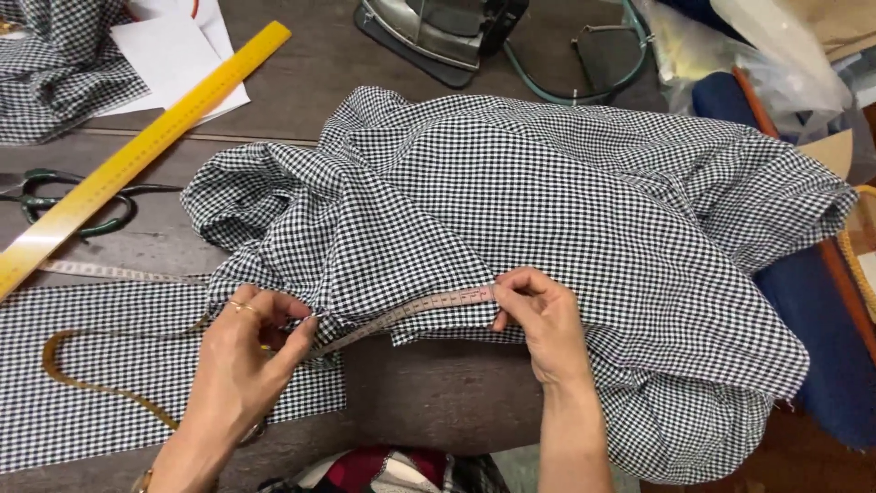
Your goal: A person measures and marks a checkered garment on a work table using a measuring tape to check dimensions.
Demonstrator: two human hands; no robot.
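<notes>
Both hands stretch a tape measure (401,312) along the lower edge of a checked garment (547,210) lying on the desk (438,393). The left hand (239,351) pinches one end, the right hand (543,319) the other, each grip closed on it.

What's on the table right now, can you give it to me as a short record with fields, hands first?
left hand: fingers pinch one end of the tape measure against the fabric edge
right hand: fingers pin the tape's other end on the checked garment
tape: stretched taut between both hands
left of garment: yellow ruler lying diagonally, scissors partly under it, flat checked fabric piece
far edge: iron, white paper
surface: dark wooden table
</notes>
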